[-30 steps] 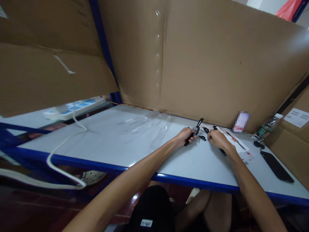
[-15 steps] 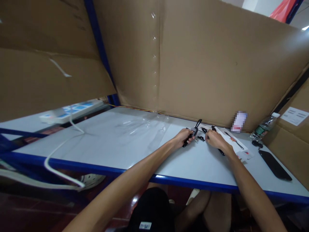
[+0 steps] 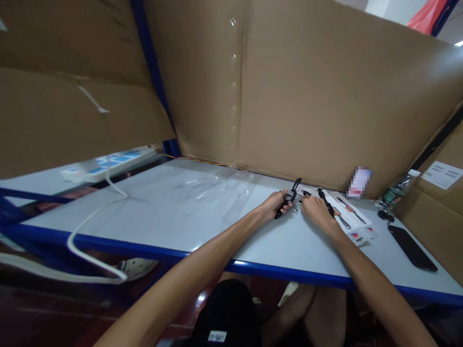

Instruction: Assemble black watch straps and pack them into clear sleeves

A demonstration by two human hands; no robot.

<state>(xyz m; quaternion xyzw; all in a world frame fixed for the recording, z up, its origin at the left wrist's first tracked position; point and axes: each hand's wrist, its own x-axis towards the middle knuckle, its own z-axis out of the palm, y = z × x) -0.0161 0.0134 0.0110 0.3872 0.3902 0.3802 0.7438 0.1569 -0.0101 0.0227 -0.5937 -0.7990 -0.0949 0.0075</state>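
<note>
Above the grey table (image 3: 202,217), the black two-handled tool (image 3: 290,195) sits gripped in the left hand (image 3: 275,204), best kept steady; I can't tell whether the curled right hand (image 3: 314,209) holds anything; the tiny metal piece (image 3: 295,211) between wants care.

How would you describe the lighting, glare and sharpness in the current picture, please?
Head view: glare whitens part of the blue table edge; head view: the floor at lower left is dim; head view: coarse pixels mask an item left of the bottle; head view: the small silver piece between the left hand and right hand looks soft.
</note>
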